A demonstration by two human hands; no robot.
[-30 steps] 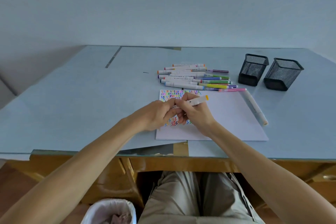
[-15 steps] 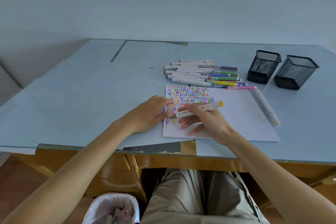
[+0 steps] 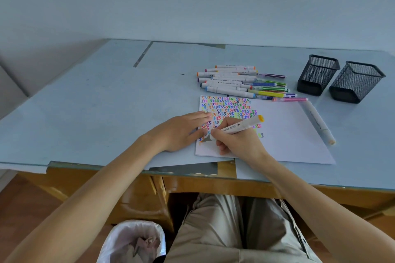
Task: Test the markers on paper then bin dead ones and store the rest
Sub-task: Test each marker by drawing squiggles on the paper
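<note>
While left hand (image 3: 181, 130) flat, marker (image 3: 239, 127) tip-down.

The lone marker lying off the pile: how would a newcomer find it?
Start at the white paper on the desk. Along its right edge lies one thick white marker, angled towards the desk front, below the mesh cups. Unlike the pile, it lies alone.

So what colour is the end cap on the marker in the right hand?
Orange-yellow. The marker in the right hand shows it at its upper end in the head view.
</note>
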